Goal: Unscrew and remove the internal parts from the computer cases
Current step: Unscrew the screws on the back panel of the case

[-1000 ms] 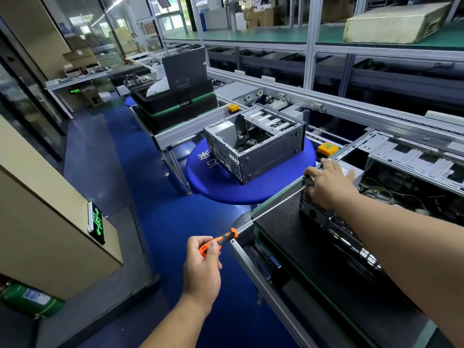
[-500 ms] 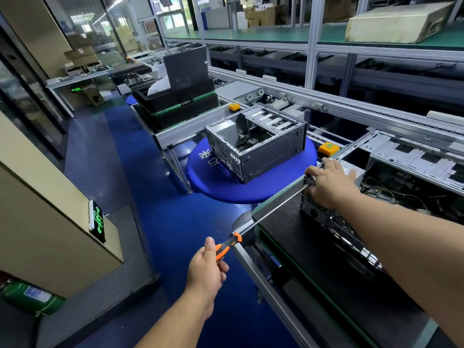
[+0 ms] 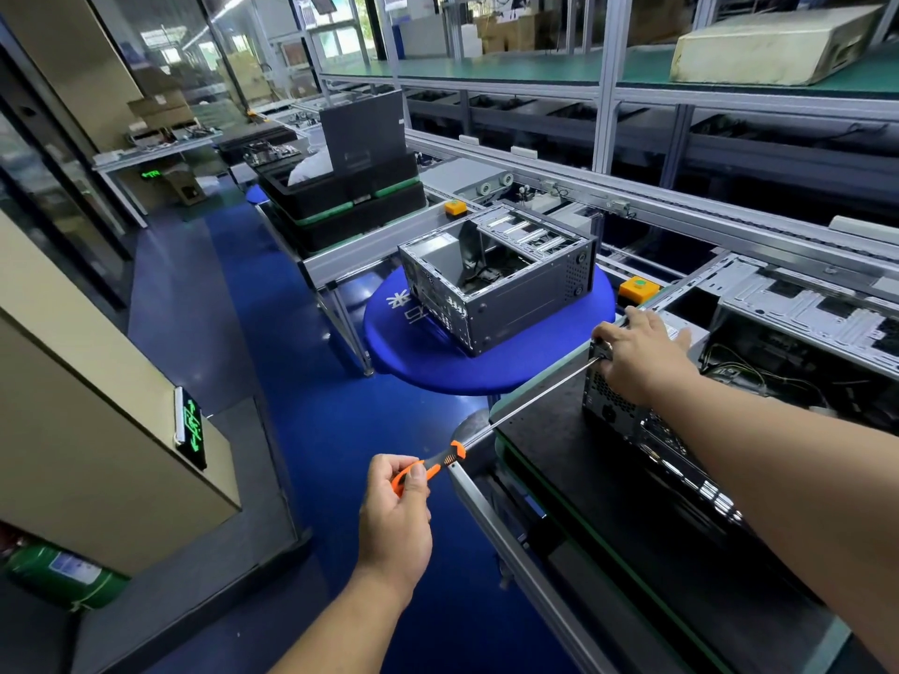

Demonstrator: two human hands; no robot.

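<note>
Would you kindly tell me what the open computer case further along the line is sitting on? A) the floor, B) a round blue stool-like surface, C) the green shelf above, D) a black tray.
B: the open computer case rests on the round blue surface, beyond the left hand gripping the screwdriver.

Clearance around the near computer case

Open floor [image 3: 311,381] lies left of the workbench [image 3: 559,459]; the long screwdriver [image 3: 525,406] spans that gap. The blue round table [image 3: 438,362] with a second case [image 3: 496,279] blocks the far side; conveyor rails [image 3: 681,221] and shelving close the rear
</note>
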